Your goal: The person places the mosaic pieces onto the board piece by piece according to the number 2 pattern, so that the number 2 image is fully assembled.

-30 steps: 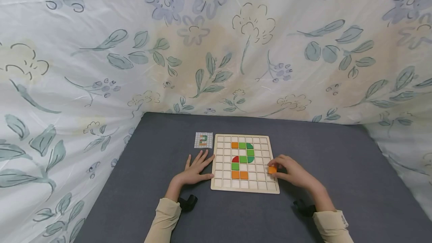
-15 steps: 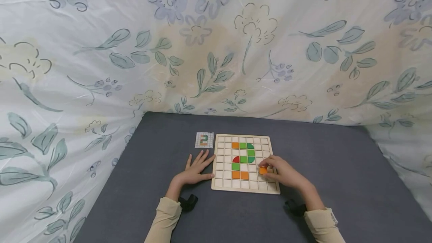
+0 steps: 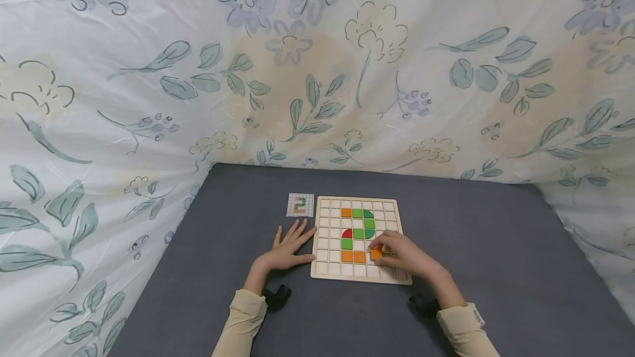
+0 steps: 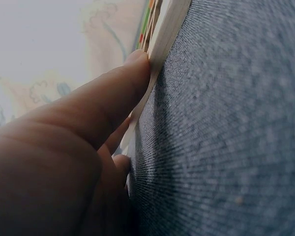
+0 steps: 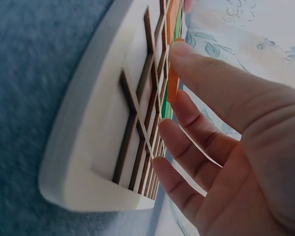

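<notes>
My right hand (image 3: 404,252) pinches an orange square tile (image 3: 376,254) between thumb and fingers, close over the wooden grid board (image 3: 392,206). In the right wrist view the same orange tile (image 5: 173,83) shows edge-on under the thumb. Just left of it, two orange tiles (image 3: 353,257) lie side by side in the grid. Green tiles (image 3: 358,233), a red rounded tile (image 3: 347,233) and an orange tile (image 3: 346,212) sit in cells above them. Spread flat at the board's left edge, my left hand (image 3: 283,252) touches the rim with thumb and fingertip; its thumb (image 4: 123,81) presses the wooden edge.
A small pattern card (image 3: 300,205) with a coloured grid figure lies off the board's upper left corner. Dark grey cloth covers the table (image 3: 238,197). Behind it hangs a flowered curtain (image 3: 317,70).
My right hand has moved left across the board with the orange tile, from near the right edge to beside the lower orange pair. The left hand stays at the board's edge.
</notes>
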Motion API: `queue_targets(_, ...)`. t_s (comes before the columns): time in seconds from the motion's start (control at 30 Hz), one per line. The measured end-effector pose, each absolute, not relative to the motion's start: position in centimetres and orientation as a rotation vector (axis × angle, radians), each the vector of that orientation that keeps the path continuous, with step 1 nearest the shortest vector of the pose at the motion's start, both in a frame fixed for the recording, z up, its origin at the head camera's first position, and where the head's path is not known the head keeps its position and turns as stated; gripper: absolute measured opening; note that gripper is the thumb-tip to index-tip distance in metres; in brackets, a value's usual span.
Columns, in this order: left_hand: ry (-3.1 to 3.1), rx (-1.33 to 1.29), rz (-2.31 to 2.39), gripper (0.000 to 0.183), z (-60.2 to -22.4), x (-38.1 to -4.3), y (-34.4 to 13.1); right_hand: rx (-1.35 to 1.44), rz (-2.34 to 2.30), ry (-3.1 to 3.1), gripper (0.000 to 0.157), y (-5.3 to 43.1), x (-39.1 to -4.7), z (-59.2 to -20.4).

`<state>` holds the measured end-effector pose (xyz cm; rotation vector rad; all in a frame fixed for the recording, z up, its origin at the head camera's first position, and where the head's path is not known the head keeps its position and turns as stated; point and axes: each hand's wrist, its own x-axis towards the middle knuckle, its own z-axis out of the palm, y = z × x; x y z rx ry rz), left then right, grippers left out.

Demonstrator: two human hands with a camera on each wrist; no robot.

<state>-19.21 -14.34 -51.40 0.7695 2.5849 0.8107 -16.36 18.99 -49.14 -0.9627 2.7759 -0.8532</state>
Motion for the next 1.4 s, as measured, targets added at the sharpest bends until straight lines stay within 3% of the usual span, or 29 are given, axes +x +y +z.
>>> queue_targets(0.9,2.577,0.805,0.847,0.074,-51.8,-19.4,-14.5,-1.059,-0.8,2.809,0.027,18.4,-16.5,-50.0)
queue_targets(1.4,2.57,0.764,0.88,0.07,-51.3,-19.4,-14.5,-0.801,-0.938,2.83,0.029,21.2,-16.5,-49.1)
